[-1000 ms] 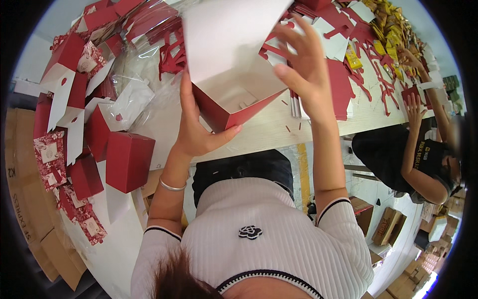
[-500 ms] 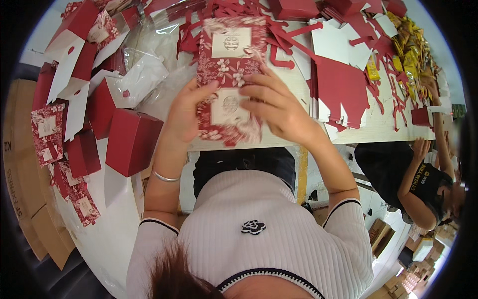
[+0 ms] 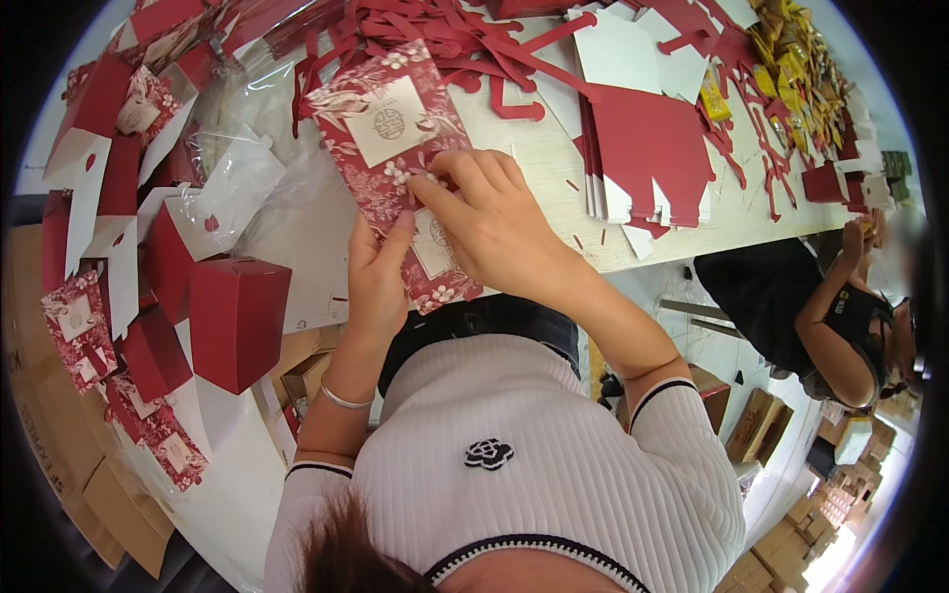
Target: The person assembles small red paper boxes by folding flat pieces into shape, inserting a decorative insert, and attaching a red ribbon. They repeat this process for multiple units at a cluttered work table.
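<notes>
A long flat card sleeve point(image 3: 358, 173), red with pale floral print and two cream panels, is tilted with its top toward the upper left. My left hand point(image 3: 383, 277) grips its lower left edge, thumb on the front face and the other fingers behind. Across the middle of the sleeve, my right hand point(image 3: 499, 222) has its thumb and fingertips pressed together at the fold; part of the lower cream panel is covered by it. Whether anything small sits in that pinch cannot be made out.
Red and white boxes point(image 3: 239, 321) and clear plastic point(image 3: 232, 183) crowd the left. Red straps point(image 3: 415, 30) pile at the back. Flat red card blanks point(image 3: 647, 148) lie stacked right, beyond them yellow packets point(image 3: 791, 84). Another person point(image 3: 835, 316) works at far right.
The card sleeve has gone from nearly upright to tilted left. My left hand has moved lower on its edge, and my right hand has closed at its middle. The view has shifted slightly.
</notes>
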The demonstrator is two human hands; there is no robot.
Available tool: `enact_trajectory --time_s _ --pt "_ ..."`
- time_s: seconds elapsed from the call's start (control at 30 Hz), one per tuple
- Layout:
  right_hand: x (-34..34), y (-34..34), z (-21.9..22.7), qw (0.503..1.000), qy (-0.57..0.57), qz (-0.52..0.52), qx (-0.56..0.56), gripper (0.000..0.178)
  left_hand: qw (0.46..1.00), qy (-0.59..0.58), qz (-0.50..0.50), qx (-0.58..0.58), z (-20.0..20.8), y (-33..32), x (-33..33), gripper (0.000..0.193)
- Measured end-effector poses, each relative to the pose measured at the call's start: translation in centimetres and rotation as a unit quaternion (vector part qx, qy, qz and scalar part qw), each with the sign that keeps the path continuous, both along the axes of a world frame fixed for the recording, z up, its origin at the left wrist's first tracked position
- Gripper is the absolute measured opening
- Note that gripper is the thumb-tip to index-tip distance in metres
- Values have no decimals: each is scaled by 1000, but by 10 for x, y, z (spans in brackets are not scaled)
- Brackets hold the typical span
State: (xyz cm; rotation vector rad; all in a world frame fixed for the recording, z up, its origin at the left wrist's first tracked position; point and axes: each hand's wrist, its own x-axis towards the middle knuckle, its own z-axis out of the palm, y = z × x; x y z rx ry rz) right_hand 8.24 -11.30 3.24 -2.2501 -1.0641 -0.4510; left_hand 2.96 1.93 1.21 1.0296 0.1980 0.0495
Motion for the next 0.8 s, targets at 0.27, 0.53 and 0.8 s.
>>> enact_trajectory --time_s 0.27,0.53,0.8 --pt "65 -41 -14 976 -6 -213 -53 30 995 91 10 -31 8 19 17 30" --pt "75 -66 16 868 364 -20 337 10 880 116 -181 424 40 71 9 61" --pt "4 -49 33 718 483 259 429 23 941 -35 -336 -13 51 4 17 63"
